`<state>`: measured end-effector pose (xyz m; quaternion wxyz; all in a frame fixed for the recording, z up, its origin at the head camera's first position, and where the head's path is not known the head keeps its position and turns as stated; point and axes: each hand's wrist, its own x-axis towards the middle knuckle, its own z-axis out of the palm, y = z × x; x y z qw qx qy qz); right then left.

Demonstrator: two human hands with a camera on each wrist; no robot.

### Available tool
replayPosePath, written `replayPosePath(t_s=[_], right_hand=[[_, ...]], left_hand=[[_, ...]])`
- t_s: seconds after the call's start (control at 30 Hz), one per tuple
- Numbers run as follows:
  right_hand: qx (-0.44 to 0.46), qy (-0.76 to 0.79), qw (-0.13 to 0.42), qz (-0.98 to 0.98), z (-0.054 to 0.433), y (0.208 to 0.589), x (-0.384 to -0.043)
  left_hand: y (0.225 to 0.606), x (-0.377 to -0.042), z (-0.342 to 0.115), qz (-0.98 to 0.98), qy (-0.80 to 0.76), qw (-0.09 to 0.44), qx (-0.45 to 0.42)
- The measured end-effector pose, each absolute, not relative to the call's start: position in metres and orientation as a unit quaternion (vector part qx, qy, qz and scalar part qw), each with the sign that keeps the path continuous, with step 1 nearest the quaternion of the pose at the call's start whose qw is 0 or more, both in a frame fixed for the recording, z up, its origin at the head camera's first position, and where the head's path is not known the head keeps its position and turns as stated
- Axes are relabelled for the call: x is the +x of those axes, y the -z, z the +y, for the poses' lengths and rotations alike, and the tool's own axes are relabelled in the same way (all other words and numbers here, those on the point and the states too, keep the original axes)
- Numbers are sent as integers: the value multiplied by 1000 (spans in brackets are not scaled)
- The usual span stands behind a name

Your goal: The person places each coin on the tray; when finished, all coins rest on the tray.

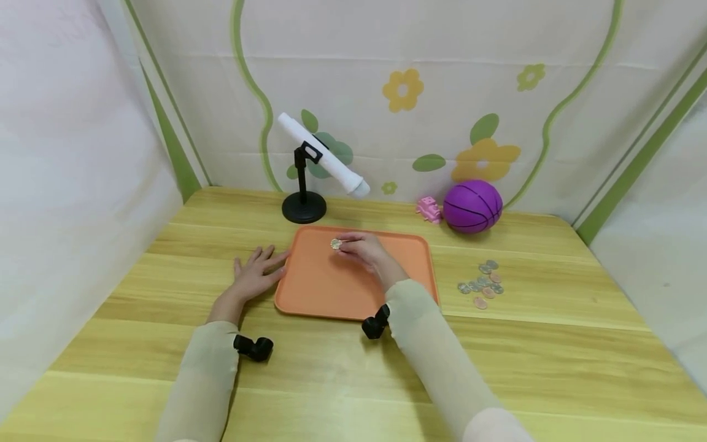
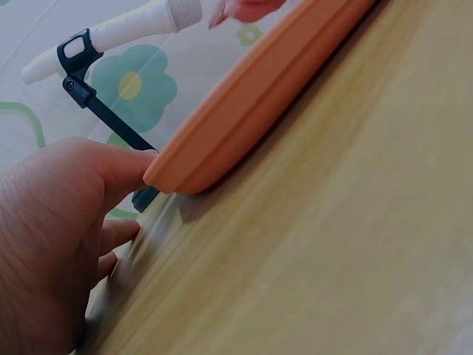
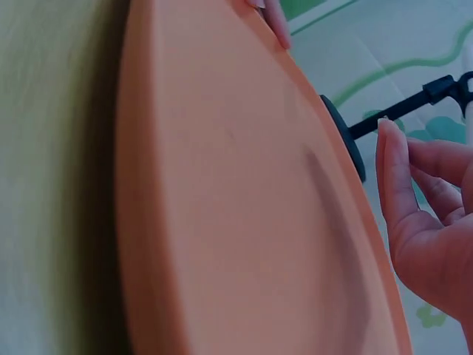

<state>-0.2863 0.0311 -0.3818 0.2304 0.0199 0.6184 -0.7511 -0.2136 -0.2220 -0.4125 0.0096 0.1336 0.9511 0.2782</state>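
Note:
Above the orange tray (image 1: 315, 282), my right hand (image 1: 364, 250) pinches a silver-coloured coin (image 1: 336, 244) between thumb and fingers. In the right wrist view that hand (image 3: 436, 222) is raised over the tray, and the coin is hard to make out there. My left hand (image 1: 256, 276) lies on the table with fingers spread at the tray's left edge. Its thumb (image 2: 126, 168) touches the tray's rim in the left wrist view. To the right of the tray, several silver and copper-coloured coins (image 1: 483, 281) lie loosely grouped on the wood.
Behind the tray a white microphone (image 1: 323, 156) leans in a black stand (image 1: 304, 207). A purple ball (image 1: 472, 207) with black lines and a small pink toy (image 1: 428, 210) sit at the back right. A patterned curtain (image 1: 342, 37) hangs behind the wooden table (image 1: 309, 380).

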Motion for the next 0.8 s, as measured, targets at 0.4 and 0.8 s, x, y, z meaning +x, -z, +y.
replayPosePath(t_s=[0.4, 0.8], right_hand=[[45, 746, 228, 624, -18, 391, -283], [55, 714, 191, 671, -38, 393, -274]], left_hand=[[412, -215, -221, 954, -271, 13, 130], [412, -215, -220, 957, -264, 11, 122]])
